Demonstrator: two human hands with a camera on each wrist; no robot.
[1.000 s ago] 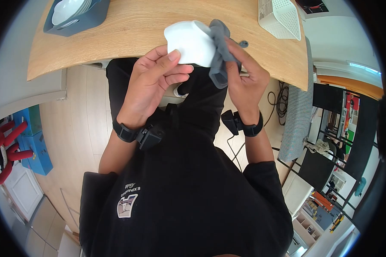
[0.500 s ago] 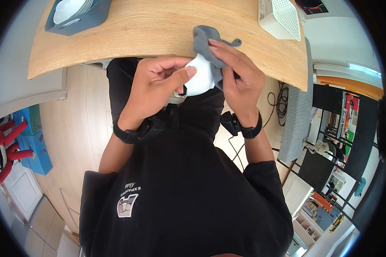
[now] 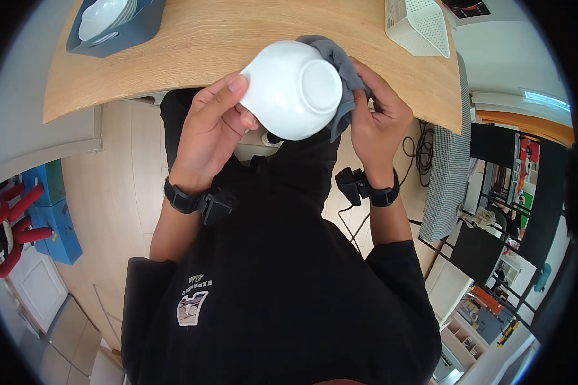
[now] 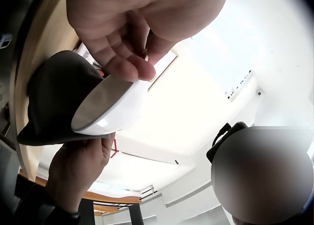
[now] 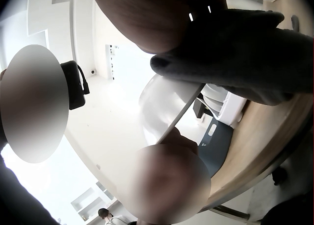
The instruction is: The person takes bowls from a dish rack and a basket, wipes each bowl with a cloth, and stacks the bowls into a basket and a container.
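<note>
A white bowl (image 3: 282,90) is held up over the table's front edge, its round foot turned toward the head camera. My left hand (image 3: 209,122) pinches the bowl's narrowed side between thumb and fingers; the left wrist view shows those fingertips on the rim (image 4: 128,90). On the opposite side, my right hand (image 3: 382,125) grips a grey cloth (image 3: 340,58) that wraps over the bowl's edge. Dark in the right wrist view, the cloth (image 5: 245,53) covers part of the bowl (image 5: 164,105).
On the wooden table (image 3: 218,51), a blue-grey bin (image 3: 131,35) with stacked white bowls (image 3: 103,19) stands at the far left. A white perforated basket (image 3: 424,32) is at the right. A coiled black cable (image 3: 420,151) lies on the floor beside a checkered surface (image 3: 440,186).
The bowl has turned in the hands, first tipped down and inward, then raised with its foot facing the camera. The right hand and cloth have shifted around its edge.
</note>
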